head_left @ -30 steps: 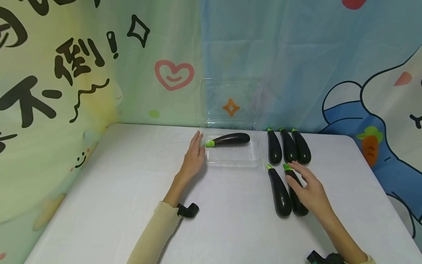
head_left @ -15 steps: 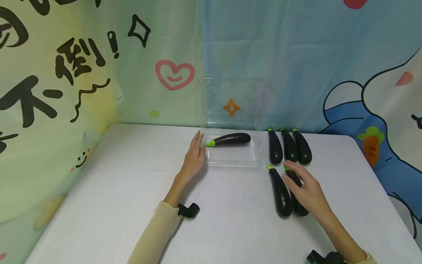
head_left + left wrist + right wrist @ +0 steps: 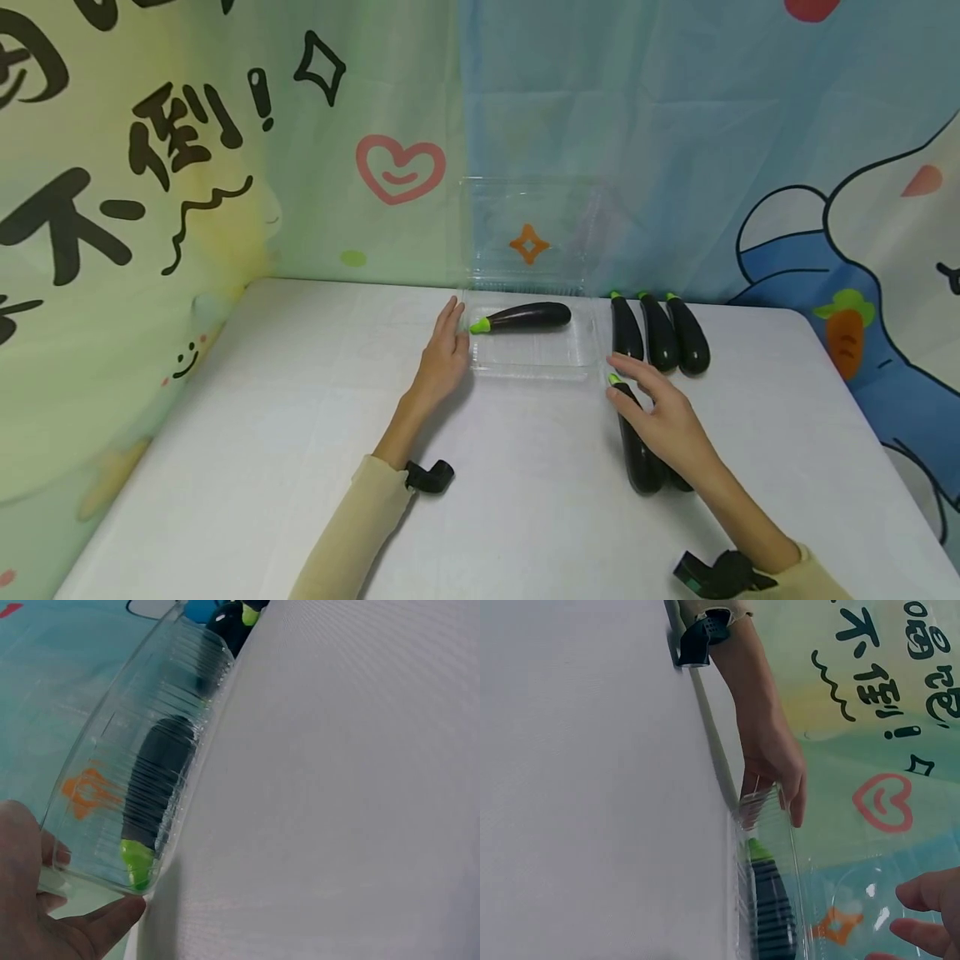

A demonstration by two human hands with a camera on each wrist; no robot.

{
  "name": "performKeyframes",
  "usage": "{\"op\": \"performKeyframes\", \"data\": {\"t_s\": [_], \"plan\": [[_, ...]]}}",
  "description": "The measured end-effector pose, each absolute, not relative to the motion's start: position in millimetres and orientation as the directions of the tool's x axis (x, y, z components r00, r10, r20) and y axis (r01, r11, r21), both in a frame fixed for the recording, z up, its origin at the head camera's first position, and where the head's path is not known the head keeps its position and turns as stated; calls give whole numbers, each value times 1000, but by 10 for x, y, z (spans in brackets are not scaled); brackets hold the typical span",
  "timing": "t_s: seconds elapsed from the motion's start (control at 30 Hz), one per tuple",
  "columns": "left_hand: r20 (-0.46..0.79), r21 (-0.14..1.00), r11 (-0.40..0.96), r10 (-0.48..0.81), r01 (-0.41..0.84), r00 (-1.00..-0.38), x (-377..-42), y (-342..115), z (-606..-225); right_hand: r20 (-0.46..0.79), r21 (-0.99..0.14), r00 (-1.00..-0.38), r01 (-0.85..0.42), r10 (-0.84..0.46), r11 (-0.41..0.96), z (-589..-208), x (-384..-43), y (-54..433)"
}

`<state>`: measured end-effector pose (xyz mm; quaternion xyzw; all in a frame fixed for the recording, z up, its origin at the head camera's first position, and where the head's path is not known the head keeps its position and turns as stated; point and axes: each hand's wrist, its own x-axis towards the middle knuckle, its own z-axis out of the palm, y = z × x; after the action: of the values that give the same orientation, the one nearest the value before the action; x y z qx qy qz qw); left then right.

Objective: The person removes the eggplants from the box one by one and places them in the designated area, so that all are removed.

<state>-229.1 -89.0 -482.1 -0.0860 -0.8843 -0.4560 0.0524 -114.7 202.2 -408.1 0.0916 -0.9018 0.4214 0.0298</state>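
A clear plastic clamshell box (image 3: 532, 367) stands at the back of the table, its lid (image 3: 495, 208) raised. One dark eggplant (image 3: 531, 316) with a light green stem end lies sideways in the base. My left hand (image 3: 441, 358) touches the box's left side with fairly straight fingers; in the left wrist view its fingertips meet the box wall. Over the front eggplants, my right hand (image 3: 667, 417) hovers with spread fingers, holding nothing. Its nearest eggplant (image 3: 633, 442) is partly covered by the hand, and another eggplant (image 3: 681, 482) beside it is mostly hidden.
Three more eggplants stand in a back row: a left one (image 3: 626, 325), a middle one (image 3: 658, 333) and a right one (image 3: 687, 337). They lie right of the box on the white table (image 3: 337, 375). A printed curtain (image 3: 660, 150) hangs directly behind the table.
My right hand has shifted left, from above the right front eggplant to above the left front one. The left hand stays at the box's side, and the eggplants have not moved.
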Motion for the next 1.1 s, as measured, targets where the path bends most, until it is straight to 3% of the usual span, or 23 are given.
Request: {"op": "performKeyframes", "data": {"t_s": [0.4,0.77,1.1], "plan": [[164,805,558,114,200,-980,-2285,-879,-4804,84,-732,-968,-220,-235,645,-3971,-1384,1835],[165,800,567,108,197,-980,-2290,-898,-4824,106,-688,-927,-329,-359,647,-3815,-1671,1632],[162,798,570,111,196,-981,-2290,-899,-4816,71,-675,-866,-407,-495,615,-3920,-1982,1529]]}}
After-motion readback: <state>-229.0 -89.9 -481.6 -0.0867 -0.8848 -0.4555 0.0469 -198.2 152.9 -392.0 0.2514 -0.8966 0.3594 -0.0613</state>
